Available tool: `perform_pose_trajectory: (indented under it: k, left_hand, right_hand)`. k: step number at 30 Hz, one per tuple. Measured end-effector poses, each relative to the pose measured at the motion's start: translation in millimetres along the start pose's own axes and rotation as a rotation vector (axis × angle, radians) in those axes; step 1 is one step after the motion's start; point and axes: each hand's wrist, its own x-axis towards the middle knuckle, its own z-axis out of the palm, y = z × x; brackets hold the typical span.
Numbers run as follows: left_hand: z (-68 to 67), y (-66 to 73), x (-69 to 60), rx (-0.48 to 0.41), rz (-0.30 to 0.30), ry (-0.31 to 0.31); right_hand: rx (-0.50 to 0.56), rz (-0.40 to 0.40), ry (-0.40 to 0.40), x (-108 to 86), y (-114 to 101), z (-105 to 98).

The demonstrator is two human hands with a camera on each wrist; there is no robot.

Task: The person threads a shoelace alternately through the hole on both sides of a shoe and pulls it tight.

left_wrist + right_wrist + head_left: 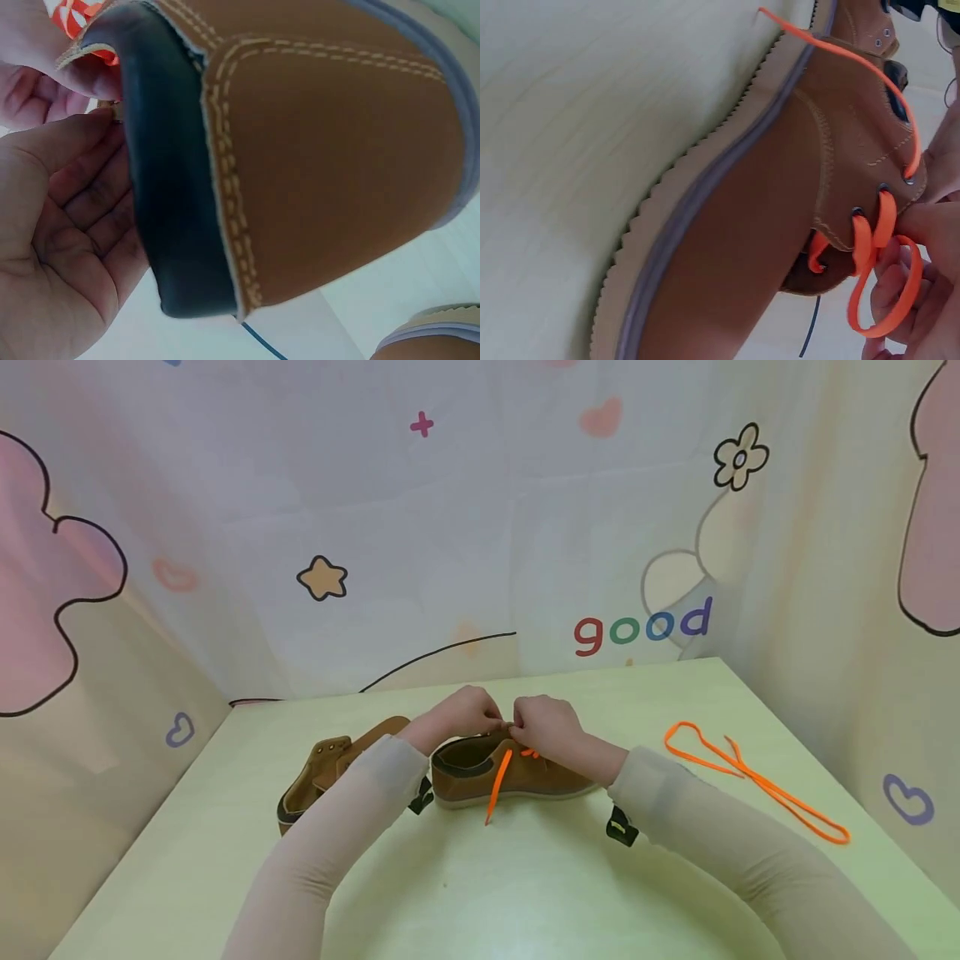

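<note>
A brown shoe with a dark inner collar stands side-on on the table, toe to the right. Its orange lace passes through several eyelets, and one end hangs down the near side. At the far side of the shoe's opening, my left hand pinches a small tan edge, which seems to be part of the tongue or eyelet flap. Close against it, my right hand has its fingers curled at the same spot, beside a loop of lace; what exactly they pinch is partly hidden.
A second brown shoe lies left of the first, partly behind my left sleeve. A loose orange lace lies looped on the right side of the table. A printed cloth hangs behind.
</note>
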Motion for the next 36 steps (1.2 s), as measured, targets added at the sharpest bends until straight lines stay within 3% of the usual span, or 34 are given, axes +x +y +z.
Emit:
perform_pose_trajectory:
  k: [4,6,8,12,16,19,24,30,36]
  left_hand:
    - [-0.3,-1.7,-3.1,0.004,0.011,-0.012]
    - [-0.5,-2.4,-4.0,0.011,0.013,-0.015]
    - [-1.1,-2.2,-4.4,0.011,0.004,-0.006]
    - [-3.0,0.8,-3.5,0.027,-0.027,0.019]
    - [-5.9,4.2,-3.2,0.062,-0.039,0.011]
    - [-8.3,5.2,-4.1,0.073,-0.042,0.013]
    - [-8.3,4.2,-5.5,0.06,-0.047,0.031]
    - [-3.6,2.6,-5.7,0.079,-0.005,0.042]
    - [-0.3,3.8,-7.4,0.109,0.022,0.038]
  right_hand:
    - [-0.045,-0.065,-0.003,2.8,2,7]
    - [0.019,-0.094,-0.046,5.9,6,8]
    - [0.155,-0.085,-0.108,9.6,10,8]
    - [0.482,0.047,-0.186,16.3,21,9]
    - [0.649,0.206,-0.23,20.6,28,6]
    - [0.661,0.221,-0.22,25.1,29,2]
    - [0.591,0.157,-0.179,28.3,26,-2]
    - [0.562,0.116,-0.149,30.0,19,3]
    - [0.668,0.177,-0.133,35.1,16,-3]
